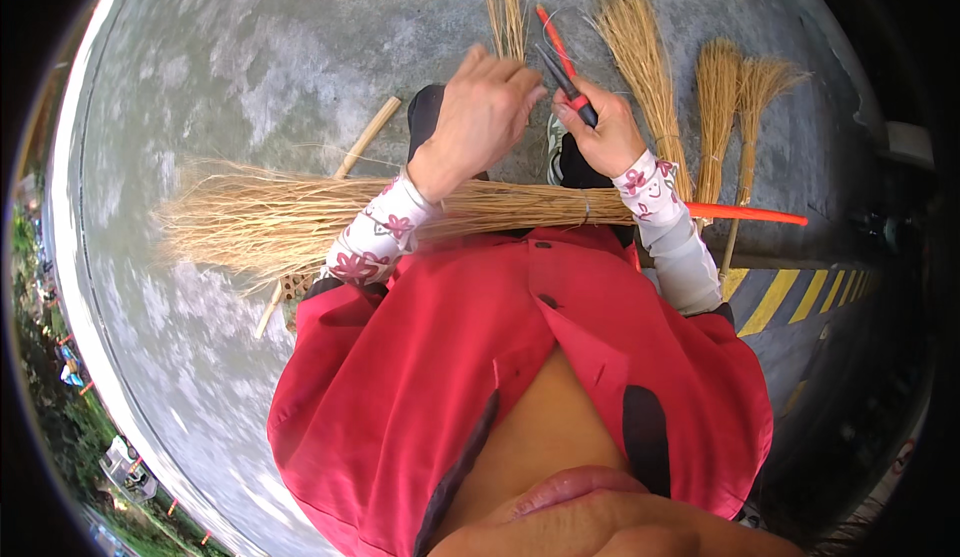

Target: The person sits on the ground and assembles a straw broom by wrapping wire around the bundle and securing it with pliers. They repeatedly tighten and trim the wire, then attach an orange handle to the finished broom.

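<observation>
Across my lap lies a long straw broom [500, 203], its bristles fanned out to the left and a thin binding round it near the right. A red-orange handle [750, 214] sticks out at its right end. Above it, my right hand [608, 129] is closed on a pointed hand tool [580, 102] with a dark tip and a red-and-black handle, perhaps pliers. My left hand [485, 107] is just left of the tool, its fingers curled together. Whatever those fingers may hold is hidden. A thin wire-like line shows near the tool's tip.
Several straw bundles, among them a large one [640, 62] and a smaller one [716, 107], lie on the grey floor [250, 77] ahead. A red-orange stick [556, 39] lies beyond my hands. A wooden stick [368, 137] pokes out past the broom. Yellow-and-black stripes [790, 297] mark the right.
</observation>
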Demonstrator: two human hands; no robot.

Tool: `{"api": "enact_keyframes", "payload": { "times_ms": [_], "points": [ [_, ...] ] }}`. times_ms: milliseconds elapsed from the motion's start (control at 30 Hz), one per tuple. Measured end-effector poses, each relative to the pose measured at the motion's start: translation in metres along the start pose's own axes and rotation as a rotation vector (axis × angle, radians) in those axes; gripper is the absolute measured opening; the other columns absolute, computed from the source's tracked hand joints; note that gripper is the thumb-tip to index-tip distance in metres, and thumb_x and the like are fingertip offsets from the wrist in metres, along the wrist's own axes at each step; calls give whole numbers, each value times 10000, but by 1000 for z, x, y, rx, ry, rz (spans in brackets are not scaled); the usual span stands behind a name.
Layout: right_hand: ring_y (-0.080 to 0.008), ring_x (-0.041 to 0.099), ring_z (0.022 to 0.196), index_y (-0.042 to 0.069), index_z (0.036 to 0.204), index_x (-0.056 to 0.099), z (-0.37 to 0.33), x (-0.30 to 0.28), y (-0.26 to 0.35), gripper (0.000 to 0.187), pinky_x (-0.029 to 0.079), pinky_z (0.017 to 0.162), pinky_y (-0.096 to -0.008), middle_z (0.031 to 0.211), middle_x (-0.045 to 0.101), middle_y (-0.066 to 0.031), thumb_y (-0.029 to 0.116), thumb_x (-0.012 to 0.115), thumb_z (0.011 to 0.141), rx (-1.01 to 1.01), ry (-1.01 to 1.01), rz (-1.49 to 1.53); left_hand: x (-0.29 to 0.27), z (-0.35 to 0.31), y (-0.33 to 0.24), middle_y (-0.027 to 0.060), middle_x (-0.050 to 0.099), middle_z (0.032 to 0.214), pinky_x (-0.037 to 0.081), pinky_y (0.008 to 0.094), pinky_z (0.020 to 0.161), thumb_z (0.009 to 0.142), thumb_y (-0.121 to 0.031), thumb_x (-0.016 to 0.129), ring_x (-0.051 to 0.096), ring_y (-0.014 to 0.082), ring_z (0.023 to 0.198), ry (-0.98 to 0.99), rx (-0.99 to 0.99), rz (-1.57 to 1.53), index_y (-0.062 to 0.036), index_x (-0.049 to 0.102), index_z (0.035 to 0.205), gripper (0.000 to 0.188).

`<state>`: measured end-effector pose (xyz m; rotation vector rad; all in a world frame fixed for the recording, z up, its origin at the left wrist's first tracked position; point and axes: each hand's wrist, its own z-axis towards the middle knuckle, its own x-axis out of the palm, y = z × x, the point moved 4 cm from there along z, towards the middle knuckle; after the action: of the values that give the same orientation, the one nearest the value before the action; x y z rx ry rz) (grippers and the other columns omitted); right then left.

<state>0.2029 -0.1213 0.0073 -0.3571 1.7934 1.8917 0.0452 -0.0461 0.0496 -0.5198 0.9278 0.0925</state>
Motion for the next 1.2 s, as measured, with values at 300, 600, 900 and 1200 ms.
{"api": "enact_keyframes", "payload": {
  "times_ms": [300, 600, 900, 1200],
  "points": [
    [-138, 549, 672, 19, 1026, 608, -6, -13, 10, 126, 477, 679, -282, 738, 595, -35, 125, 633, 962, -5, -73, 142, 16, 4, 14, 121, 681, 799, 510, 369, 638, 921, -76, 647, 639, 290, 707, 113, -6, -412, -25, 707, 996, 108],
    [-387, 637, 986, -4, 1169, 583, -35, -18, 34, 319, 521, 826, -386, 1173, 609, -185, -37, 639, 857, -189, -225, -139, 5, 11, 37, -85, 380, 600, 191, 212, 461, 1030, -223, 574, 271, 19, 524, 178, -659, -1190, -7, 702, 945, 265],
    [-389, 592, 1001, 26, 1179, 564, -29, -20, 26, 374, 481, 840, -461, 1101, 617, -163, -20, 660, 820, -188, -184, -368, 1, 13, 18, -81, 385, 598, 189, 214, 441, 1021, -222, 586, 280, 24, 514, 317, -658, -1216, -7, 696, 942, 254],
    [-410, 599, 858, 61, 1129, 568, -30, -18, 31, 340, 482, 748, -485, 965, 576, -170, -10, 665, 811, -196, -222, -488, 9, 6, 25, -78, 429, 615, 220, 203, 442, 1021, -190, 575, 308, 23, 529, 425, -730, -1347, 9, 703, 1021, 236]
  ]
}}
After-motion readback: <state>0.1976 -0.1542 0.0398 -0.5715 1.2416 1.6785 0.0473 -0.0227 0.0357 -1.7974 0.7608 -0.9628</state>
